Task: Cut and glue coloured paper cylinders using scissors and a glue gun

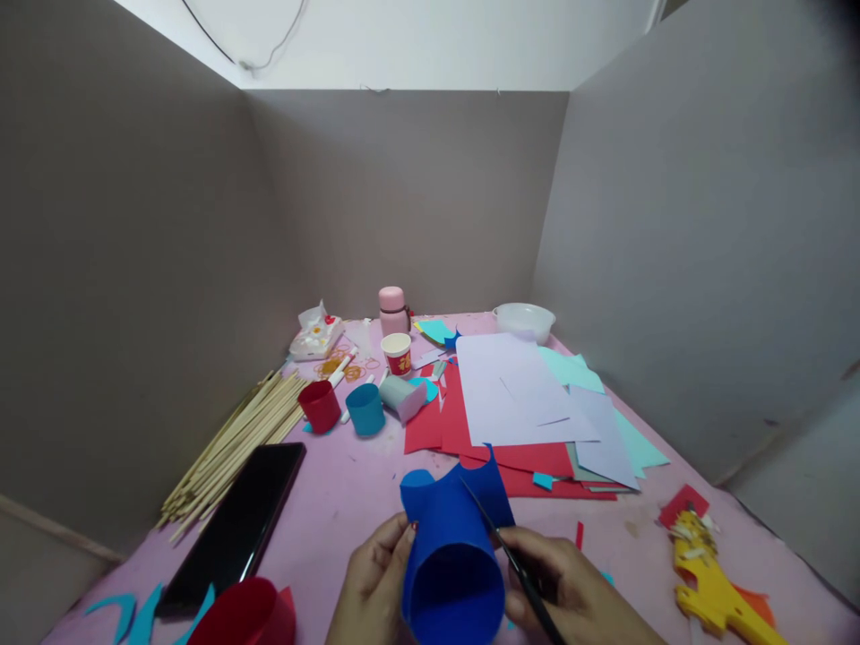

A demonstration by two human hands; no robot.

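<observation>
Blue paper tube (443,524), open-ended, perhaps scalloped rim.

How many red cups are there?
2: one red cup beside the bamboo sticks, a second red cup at the near edge by the black phone. None looks hidden.

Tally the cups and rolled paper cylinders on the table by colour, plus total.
red cylinders: 2
blue cylinder, held by left hand, scissors in right hand: 1
teal cylinder: 1
grey cylinder, on its side: 1
white paper cup: 1
Total: 6
</observation>
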